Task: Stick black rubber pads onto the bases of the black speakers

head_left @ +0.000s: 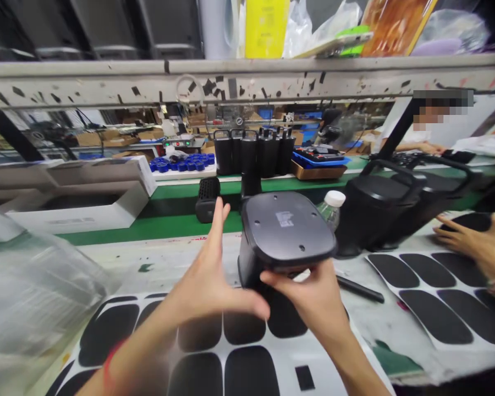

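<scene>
Fingers of the right hand (317, 294) close on the near lower edge of a black housing (291, 236), thumb toward the middle, while those of the left hand (204, 275) spread wide just beside it. The piece shows its smooth, labelled face upward above a sheet of black pads (289, 352) on the desk (173, 267). From my distant post, I judge the one-sided hold to be the chief hazard: with visible support coming from the right alone, the smooth shell could roll about that thumb and tip toward the open left palm. Forearms and shadow hide the lower end, so I cannot tell whether it rests on anything or hangs free; if it hangs, a slip would drop it on the pads and could crease or lift them. Close behind stands a clear bottle with a white cap (335, 199); a careless swing to the rear could knock it over, and any liquid inside might reach the sheet. A black rod (361, 289) lies to the right, where a low sweep of my right wrist could send it rolling toward a co-worker's hand (476, 242), busy over a second sheet (433, 289). Beyond the left fingertips, a mesh-sided black unit (208, 199) sits on the green strip (181, 234), near enough to be nudged if that hand shoots forward.
</scene>
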Motion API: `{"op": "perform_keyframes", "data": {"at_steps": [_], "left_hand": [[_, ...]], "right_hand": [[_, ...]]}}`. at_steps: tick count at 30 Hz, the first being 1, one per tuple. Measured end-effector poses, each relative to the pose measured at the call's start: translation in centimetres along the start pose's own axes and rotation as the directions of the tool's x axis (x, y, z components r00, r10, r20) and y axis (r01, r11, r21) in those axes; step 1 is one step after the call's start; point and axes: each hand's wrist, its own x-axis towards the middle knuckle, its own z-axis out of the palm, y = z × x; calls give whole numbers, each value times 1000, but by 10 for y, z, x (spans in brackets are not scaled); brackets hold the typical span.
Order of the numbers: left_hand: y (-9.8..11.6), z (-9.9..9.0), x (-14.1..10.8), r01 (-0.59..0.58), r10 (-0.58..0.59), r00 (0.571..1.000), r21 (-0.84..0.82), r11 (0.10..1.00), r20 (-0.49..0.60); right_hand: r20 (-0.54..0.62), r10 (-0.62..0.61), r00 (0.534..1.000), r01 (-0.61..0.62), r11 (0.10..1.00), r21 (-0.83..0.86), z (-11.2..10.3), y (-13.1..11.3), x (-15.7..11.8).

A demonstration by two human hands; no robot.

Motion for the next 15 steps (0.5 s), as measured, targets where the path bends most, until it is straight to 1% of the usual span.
{"op": "perform_keyframes", "data": {"at_steps": [1,2,3,4,5,6,8,10,12,13,14,15], "left_hand": [[1,6,13,-51,49,999,-73,996,-23],[2,13,25,-113,117,993,-185,976,11],[2,20,34,-161,169,986,-277,947,6],[3,26,39,-197,207,978,-346,917,-9],[5,32,42,-224,224,974,-379,898,-44],[7,36,43,-237,214,971,-375,896,-103],[14,42,40,-210,144,966,-330,920,-213],[21,45,35,-155,61,962,-346,925,-266],[24,45,33,-105,-6,968,-427,898,-250],[24,45,33,-85,-31,973,-474,876,-230],[23,43,35,-65,-49,977,-512,857,-206],[22,41,37,-44,-62,982,-540,840,-176]], "right_hand": [[1,-6,1000,6,1000,-14,0,-4,4],[12,-15,1000,16,999,-49,-1,-6,7],[35,-9,999,12,996,-85,-3,-8,9],[67,0,998,8,993,-119,-5,-8,10],[104,3,995,11,990,-141,-8,-8,11],[144,-3,990,25,988,-154,-11,-8,12],[216,-44,975,81,984,-162,-16,-7,16],[269,-102,958,154,972,-177,-21,-5,19],[321,-107,941,191,951,-244,-27,0,16],[334,-106,937,215,927,-307,-31,6,10],[336,-110,935,246,886,-394,-34,14,1],[338,-121,933,284,825,-489,-36,25,-11]]}}
